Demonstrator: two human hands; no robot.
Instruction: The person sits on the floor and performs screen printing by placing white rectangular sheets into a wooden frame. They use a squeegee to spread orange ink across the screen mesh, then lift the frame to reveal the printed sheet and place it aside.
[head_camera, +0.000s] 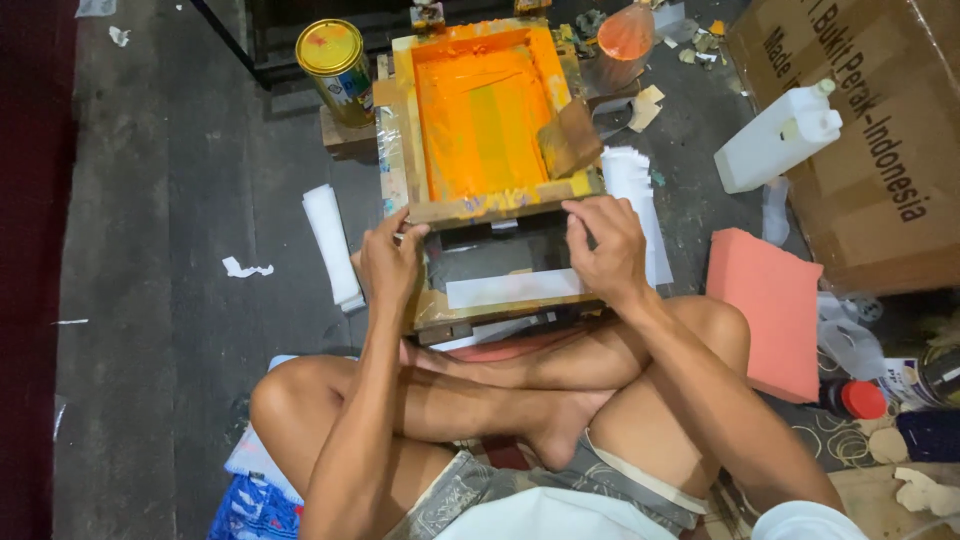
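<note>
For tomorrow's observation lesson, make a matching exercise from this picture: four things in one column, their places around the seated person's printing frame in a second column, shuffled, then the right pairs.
Things:
1. paint tin
2. white plastic jug
3. pink foam block
4. squeegee

Places:
A. resting inside the frame, on orange ink
B. on the floor by the person's right knee
C. against the cardboard box
D. beyond the frame's far left corner

Pairs: 1-D, 2-C, 3-B, 4-A
</note>
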